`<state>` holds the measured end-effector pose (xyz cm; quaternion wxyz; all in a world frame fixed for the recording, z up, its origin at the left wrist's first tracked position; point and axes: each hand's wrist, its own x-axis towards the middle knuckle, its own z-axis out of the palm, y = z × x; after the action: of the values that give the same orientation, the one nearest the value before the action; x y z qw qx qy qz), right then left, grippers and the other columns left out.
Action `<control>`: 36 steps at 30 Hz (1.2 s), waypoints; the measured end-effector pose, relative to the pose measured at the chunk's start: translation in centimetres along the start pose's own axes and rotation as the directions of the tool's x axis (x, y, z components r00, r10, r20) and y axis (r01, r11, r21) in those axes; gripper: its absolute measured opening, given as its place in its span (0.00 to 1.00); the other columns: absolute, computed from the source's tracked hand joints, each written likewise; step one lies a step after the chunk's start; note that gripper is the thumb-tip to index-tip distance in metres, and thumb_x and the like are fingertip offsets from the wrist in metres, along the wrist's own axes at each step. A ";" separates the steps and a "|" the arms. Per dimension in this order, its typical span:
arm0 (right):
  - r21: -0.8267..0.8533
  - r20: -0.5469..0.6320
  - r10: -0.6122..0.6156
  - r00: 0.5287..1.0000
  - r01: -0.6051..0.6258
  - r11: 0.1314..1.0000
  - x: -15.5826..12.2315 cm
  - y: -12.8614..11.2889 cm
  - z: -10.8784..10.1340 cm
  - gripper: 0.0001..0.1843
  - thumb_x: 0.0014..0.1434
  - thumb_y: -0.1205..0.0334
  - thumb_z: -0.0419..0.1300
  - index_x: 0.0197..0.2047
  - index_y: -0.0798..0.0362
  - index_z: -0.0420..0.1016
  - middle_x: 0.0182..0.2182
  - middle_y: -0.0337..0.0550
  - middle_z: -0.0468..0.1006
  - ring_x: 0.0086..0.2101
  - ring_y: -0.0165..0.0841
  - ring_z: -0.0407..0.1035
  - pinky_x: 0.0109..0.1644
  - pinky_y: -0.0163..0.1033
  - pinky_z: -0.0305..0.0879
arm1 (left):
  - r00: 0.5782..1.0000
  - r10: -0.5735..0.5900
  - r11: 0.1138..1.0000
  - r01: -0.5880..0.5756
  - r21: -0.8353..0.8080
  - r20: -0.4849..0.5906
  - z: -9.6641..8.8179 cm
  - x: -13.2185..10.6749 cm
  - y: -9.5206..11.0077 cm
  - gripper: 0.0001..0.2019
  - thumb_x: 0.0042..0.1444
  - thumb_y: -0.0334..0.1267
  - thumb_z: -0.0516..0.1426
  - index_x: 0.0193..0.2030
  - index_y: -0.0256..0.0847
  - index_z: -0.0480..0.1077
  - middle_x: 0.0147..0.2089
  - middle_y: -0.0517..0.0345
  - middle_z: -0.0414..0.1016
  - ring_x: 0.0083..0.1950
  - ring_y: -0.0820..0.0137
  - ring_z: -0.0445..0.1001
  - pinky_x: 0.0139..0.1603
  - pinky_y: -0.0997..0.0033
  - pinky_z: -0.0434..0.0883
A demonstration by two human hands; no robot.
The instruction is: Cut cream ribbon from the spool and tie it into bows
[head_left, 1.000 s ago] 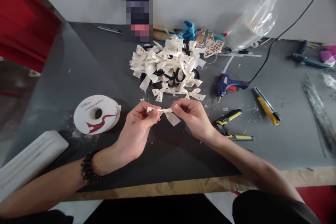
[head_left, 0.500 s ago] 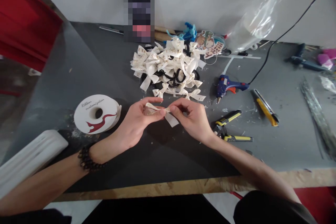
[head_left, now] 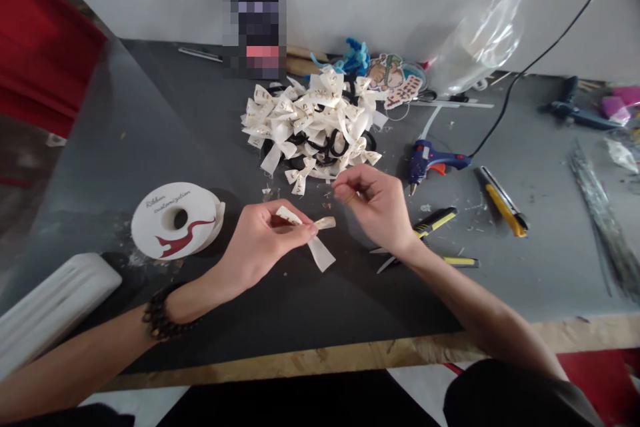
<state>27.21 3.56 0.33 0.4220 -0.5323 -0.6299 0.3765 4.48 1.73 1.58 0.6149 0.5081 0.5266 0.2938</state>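
Observation:
Between the thumb and fingers of my left hand [head_left: 265,233] a white ribbon bow [head_left: 323,255] is pinched at its middle. Gold print shows on its loops, and one tail hangs down to the right. My right hand [head_left: 375,203] is apart from the bow, up and to the right. Its thumb and fingertips are pressed together; whether anything small is between them I cannot make out. Just beyond both hands lies a pile of white ribbon bows [head_left: 305,113] with black hair ties among them. Close to my left wrist stands a white ribbon spool [head_left: 165,223].
A blue glue gun [head_left: 433,159] with a black cord lies at right. Yellow-and-black pliers [head_left: 460,261], partly behind my right wrist, and a yellow utility knife [head_left: 503,203] are nearby. A clear plastic bag [head_left: 475,47] leans at the back. A white case-like object [head_left: 65,300] sits at left.
My right hand has let go of the bow and moved up and right. My left hand keeps the bow, now slightly lower, with its right loop and tail uncovered. The view has shifted slightly.

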 end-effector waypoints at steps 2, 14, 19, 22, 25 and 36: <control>0.076 -0.028 0.028 0.999 -0.026 0.997 -0.2 -0.3 -0.2 0.12 0.71 0.52 0.63 0.45 0.52 0.81 0.35 0.41 0.82 0.34 0.32 0.75 0.40 0.39 0.71 | 1.000 -0.002 1.000 0.002 0.023 -0.008 0.1 -0.2 -0.2 0.08 0.54 0.43 0.73 0.33 0.43 0.84 0.28 0.58 0.83 0.29 0.71 0.78 0.29 0.75 0.70; 0.012 0.225 0.056 0.973 -0.061 0.998 -0.8 -1.4 0.8 0.05 0.64 0.64 0.68 0.35 0.52 0.85 0.30 0.37 0.84 0.30 0.30 0.75 0.36 0.37 0.68 | 1.000 0.015 0.996 -0.014 0.084 -0.014 0.1 0.1 0.1 0.09 0.55 0.44 0.72 0.35 0.41 0.84 0.27 0.58 0.82 0.26 0.74 0.75 0.27 0.77 0.67; -0.029 0.197 0.024 0.980 -0.019 0.999 -0.6 -1.1 1.0 0.05 0.63 0.67 0.69 0.35 0.51 0.86 0.31 0.37 0.86 0.31 0.30 0.76 0.38 0.37 0.69 | 0.999 0.042 0.987 -0.038 0.155 -0.021 0.1 -0.1 0.2 0.08 0.57 0.43 0.71 0.36 0.42 0.84 0.27 0.58 0.83 0.27 0.72 0.76 0.27 0.76 0.67; 0.027 0.129 0.031 0.991 -0.035 0.999 -0.9 -0.8 1.3 0.05 0.64 0.61 0.70 0.37 0.51 0.85 0.32 0.39 0.85 0.31 0.31 0.76 0.37 0.38 0.69 | 0.993 0.093 0.990 -0.085 0.109 -0.069 0.2 0.0 0.2 0.08 0.57 0.44 0.72 0.36 0.42 0.84 0.30 0.58 0.84 0.30 0.71 0.78 0.30 0.75 0.70; 0.273 0.153 0.095 0.984 -0.134 0.953 -1.5 -0.9 1.9 0.19 0.64 0.51 0.72 0.53 0.51 0.80 0.37 0.42 0.85 0.36 0.33 0.78 0.41 0.39 0.73 | 0.979 0.173 0.985 -0.170 0.036 -0.112 0.2 0.0 0.2 0.10 0.60 0.47 0.70 0.43 0.45 0.86 0.41 0.56 0.87 0.41 0.68 0.83 0.41 0.73 0.76; 0.428 0.095 0.267 0.959 -0.282 0.859 -2.9 -1.5 3.5 0.36 0.54 0.50 0.78 0.61 0.47 0.71 0.35 0.38 0.83 0.35 0.35 0.79 0.44 0.43 0.80 | 0.971 0.139 0.984 -0.157 -0.080 -0.193 -0.4 0.0 0.3 0.12 0.63 0.48 0.69 0.47 0.45 0.83 0.45 0.56 0.86 0.45 0.67 0.83 0.48 0.70 0.79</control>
<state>23.61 0.38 0.06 0.4624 -0.5020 -0.4538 0.5729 4.14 1.96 1.94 0.5626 0.4866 0.5280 0.4098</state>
